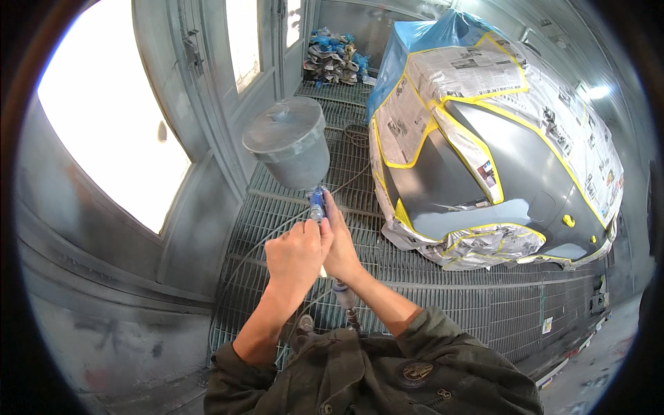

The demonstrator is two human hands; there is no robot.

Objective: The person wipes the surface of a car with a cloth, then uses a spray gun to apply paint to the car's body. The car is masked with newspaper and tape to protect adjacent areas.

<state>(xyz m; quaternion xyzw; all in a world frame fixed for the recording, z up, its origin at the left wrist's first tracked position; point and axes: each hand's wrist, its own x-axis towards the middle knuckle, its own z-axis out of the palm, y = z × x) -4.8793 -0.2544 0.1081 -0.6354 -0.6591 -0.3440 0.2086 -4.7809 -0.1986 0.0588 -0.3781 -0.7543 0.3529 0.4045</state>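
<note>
In front of my body my right hand (340,243) is wrapped round a spray gun (317,202) with a blue metallic body. A hose coupling (344,296) hangs under that hand. Pressed close against it, my left hand (296,254) is closed, its thumb and fingers bent at the gun's rear. Whatever they grip is hidden behind the knuckles. A small pale tip (323,272) shows between the two wrists. Just beyond the gun stands a grey lidded bin (294,149), coated with overspray.
To the right is a car (512,162) masked with newspaper, yellow tape and blue film (418,36), its dark panels partly bare. A hose (259,238) lies across the floor grating (429,304). Crumpled masking waste (332,59) is heaped at the far wall. Bright door windows (104,104) line the left.
</note>
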